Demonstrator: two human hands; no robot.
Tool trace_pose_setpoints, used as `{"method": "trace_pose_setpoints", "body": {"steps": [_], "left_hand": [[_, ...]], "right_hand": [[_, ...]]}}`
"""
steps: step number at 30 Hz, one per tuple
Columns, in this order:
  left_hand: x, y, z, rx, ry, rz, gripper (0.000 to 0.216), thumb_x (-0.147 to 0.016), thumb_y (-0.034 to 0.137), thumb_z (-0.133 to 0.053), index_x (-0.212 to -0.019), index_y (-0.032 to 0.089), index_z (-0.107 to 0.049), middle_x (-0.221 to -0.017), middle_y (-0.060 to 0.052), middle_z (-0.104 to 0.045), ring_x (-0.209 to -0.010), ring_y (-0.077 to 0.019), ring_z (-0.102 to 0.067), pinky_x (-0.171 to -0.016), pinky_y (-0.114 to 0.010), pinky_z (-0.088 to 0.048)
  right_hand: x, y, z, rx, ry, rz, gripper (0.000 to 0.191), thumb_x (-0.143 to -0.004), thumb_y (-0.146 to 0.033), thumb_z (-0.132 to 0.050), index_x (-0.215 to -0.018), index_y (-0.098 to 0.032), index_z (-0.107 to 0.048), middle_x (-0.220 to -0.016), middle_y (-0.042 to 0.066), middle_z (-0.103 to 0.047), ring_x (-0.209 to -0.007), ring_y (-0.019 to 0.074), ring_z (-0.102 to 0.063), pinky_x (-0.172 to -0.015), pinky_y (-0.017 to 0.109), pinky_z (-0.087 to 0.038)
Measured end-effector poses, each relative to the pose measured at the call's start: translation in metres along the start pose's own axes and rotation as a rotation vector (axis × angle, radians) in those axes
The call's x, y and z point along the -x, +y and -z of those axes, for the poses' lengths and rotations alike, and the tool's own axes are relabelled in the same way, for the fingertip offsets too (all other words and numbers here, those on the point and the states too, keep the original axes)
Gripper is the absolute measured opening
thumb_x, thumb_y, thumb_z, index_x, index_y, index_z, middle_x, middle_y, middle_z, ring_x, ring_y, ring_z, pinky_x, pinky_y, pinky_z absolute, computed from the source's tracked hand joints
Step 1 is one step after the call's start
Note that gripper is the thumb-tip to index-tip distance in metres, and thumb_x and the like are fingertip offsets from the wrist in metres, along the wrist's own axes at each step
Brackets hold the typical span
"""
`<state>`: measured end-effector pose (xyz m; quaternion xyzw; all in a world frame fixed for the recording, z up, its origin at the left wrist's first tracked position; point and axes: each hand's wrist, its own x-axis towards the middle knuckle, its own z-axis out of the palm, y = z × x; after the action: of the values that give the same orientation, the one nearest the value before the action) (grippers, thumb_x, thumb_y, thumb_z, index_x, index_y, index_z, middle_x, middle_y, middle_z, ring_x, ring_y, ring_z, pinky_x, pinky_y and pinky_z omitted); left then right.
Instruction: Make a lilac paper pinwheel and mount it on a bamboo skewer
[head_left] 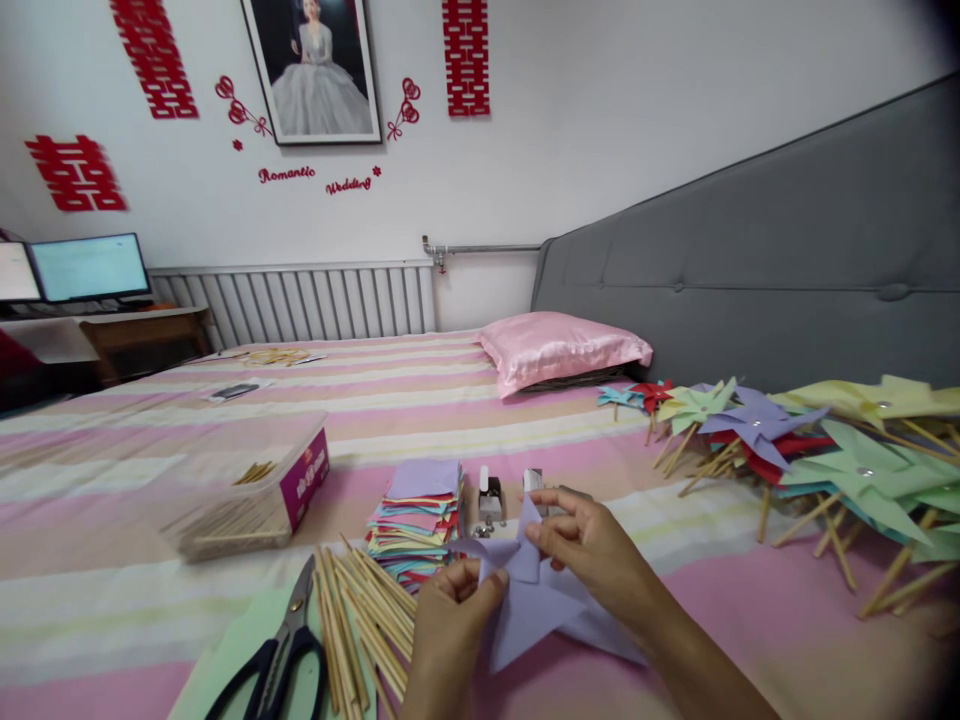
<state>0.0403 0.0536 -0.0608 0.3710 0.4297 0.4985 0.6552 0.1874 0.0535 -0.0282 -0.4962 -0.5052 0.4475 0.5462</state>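
Observation:
Both my hands hold a lavender paper square with its cut corners folded toward the middle, low in the centre of the view. My left hand pinches its left edge from below. My right hand pinches the folded tips at the centre from above. Just behind the paper stands a stack of coloured paper squares, purple on top. A bundle of wooden sticks lies left of my left hand, and black-handled scissors lie further left on a green sheet.
A heap of finished paper pinwheels on sticks covers the right side of the striped bed. A clear box of sticks sits at the left. Small staplers stand behind the stack. A pink pillow lies by the grey headboard.

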Motion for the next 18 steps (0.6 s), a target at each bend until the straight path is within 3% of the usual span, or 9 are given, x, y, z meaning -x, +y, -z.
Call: {"method": "trace_pose_setpoints", "body": {"steps": [5, 9, 13, 16, 18], "left_hand": [[0.0, 0.001, 0.002, 0.062, 0.053, 0.008, 0.017, -0.058, 0.025, -0.073, -0.064, 0.012, -0.063, -0.05, -0.003, -0.065, -0.046, -0.0125, -0.057, -0.047, -0.021, -0.042], [0.003, 0.007, 0.002, 0.148, 0.135, 0.015, 0.012, -0.061, 0.019, -0.069, -0.064, 0.015, -0.058, -0.048, 0.0, -0.065, -0.042, -0.0134, -0.057, -0.042, -0.021, -0.041], [0.006, 0.015, -0.001, 0.197, 0.191, 0.029, 0.011, -0.064, 0.017, -0.066, -0.07, 0.015, -0.057, -0.05, 0.0, -0.065, -0.049, -0.0159, -0.062, -0.043, -0.021, -0.044], [0.007, 0.019, -0.002, 0.256, 0.205, 0.022, 0.009, -0.066, 0.017, -0.065, -0.07, 0.015, -0.057, -0.05, 0.0, -0.065, -0.055, -0.0163, -0.064, -0.048, -0.021, -0.047], [0.008, 0.019, -0.002, 0.306, 0.175, -0.006, 0.008, -0.066, 0.015, -0.065, -0.067, 0.015, -0.057, -0.053, 0.0, -0.065, -0.059, -0.0159, -0.064, -0.051, -0.021, -0.048]], "right_hand": [[0.003, -0.008, 0.001, -0.023, 0.09, 0.094, 0.039, -0.067, -0.035, -0.066, -0.1, -0.016, -0.056, -0.072, 0.003, -0.067, -0.068, 0.0179, -0.064, -0.061, 0.027, -0.048], [0.008, -0.017, 0.002, 0.017, 0.121, 0.224, 0.025, -0.07, -0.029, -0.065, -0.091, -0.017, -0.059, -0.066, -0.001, -0.058, -0.059, 0.0128, -0.058, -0.057, 0.024, -0.048], [0.016, -0.023, 0.0, 0.097, -0.112, 0.232, 0.011, -0.074, -0.023, -0.06, -0.081, -0.016, -0.063, -0.054, -0.003, -0.056, -0.045, 0.0098, -0.053, -0.046, 0.021, -0.044], [0.021, -0.02, -0.003, 0.236, -0.346, 0.19, 0.021, -0.073, -0.013, -0.055, -0.09, -0.018, -0.067, -0.054, -0.001, -0.062, -0.046, 0.011, -0.057, -0.047, 0.02, -0.043], [0.023, -0.016, -0.007, 0.344, -0.42, 0.21, 0.031, -0.07, -0.009, -0.054, -0.094, -0.021, -0.068, -0.06, 0.0, -0.067, -0.05, 0.0117, -0.059, -0.049, 0.02, -0.042]]}}
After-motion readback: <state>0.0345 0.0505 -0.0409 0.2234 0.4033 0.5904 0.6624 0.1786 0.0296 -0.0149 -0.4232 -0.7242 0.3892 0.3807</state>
